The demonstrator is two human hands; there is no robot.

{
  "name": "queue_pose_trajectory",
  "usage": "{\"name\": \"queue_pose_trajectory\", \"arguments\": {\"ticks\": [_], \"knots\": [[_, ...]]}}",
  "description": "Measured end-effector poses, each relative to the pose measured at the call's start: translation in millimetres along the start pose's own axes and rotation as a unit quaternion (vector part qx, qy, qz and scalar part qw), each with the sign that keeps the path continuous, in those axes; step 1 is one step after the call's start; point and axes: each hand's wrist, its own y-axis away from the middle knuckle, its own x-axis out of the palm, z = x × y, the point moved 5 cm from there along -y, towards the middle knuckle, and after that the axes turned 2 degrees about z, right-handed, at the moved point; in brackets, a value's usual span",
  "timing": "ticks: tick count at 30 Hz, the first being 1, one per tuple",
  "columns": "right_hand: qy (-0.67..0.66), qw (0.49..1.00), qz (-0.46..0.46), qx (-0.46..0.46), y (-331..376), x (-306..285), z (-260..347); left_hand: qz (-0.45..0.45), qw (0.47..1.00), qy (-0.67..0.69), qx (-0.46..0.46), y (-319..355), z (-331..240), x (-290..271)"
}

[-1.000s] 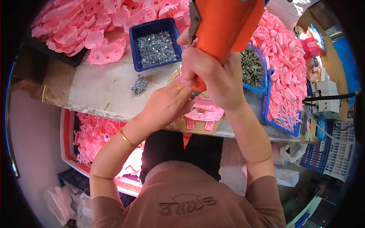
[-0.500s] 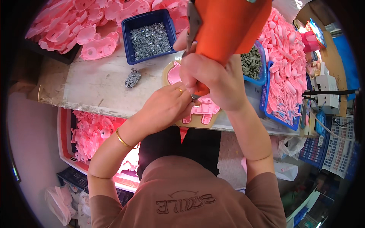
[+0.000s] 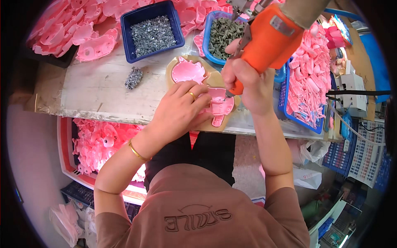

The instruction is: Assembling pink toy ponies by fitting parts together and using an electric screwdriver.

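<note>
A tan fixture (image 3: pixel 213 77) on the bench holds a pink plastic toy shell (image 3: pixel 188 71) with its hollow side up. My left hand (image 3: pixel 182 102) lies over the shell's middle, fingers bent and pressed together against it, hiding part of it. In my right hand (image 3: pixel 253 84) is an orange power screwdriver (image 3: pixel 271 39), tilted, with fingers wrapped round its lower body. Its tip points down at the shell's right part, just right of my left fingers; whether a screw sits under the tip is too small to tell.
A dark blue tub of small screws (image 3: pixel 153 35) stands beyond the fixture, near a spiky screw cluster (image 3: pixel 134 78). A light blue tub (image 3: pixel 225 35) holds grey-green parts. Pink shells (image 3: pixel 97 44) pile up far left; a blue basket (image 3: pixel 283 97) of pink pieces stands right. Below is a red-rimmed crate (image 3: pixel 64 144).
The screwdriver has swung right, its tip moving from beside my left fingertips to the shell's right part. My left hand stays on the shell. The whole view has shifted slightly.
</note>
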Motion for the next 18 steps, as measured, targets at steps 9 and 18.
{"name": "queue_pose_trajectory", "arguments": {"ticks": [9, 18], "knots": [[0.003, 1.0, -0.01, -0.019, 1.0, -0.5, -0.7, 0.011, 1.0, -0.005, -0.012, 0.2, 1.8, 5.3], [0.02, 1.0, -0.017, -0.017, 5.1, 0.7, -8.7, 0.001, 1.0, -0.008, -0.017, -0.6, 0.3, 4.9]]}}
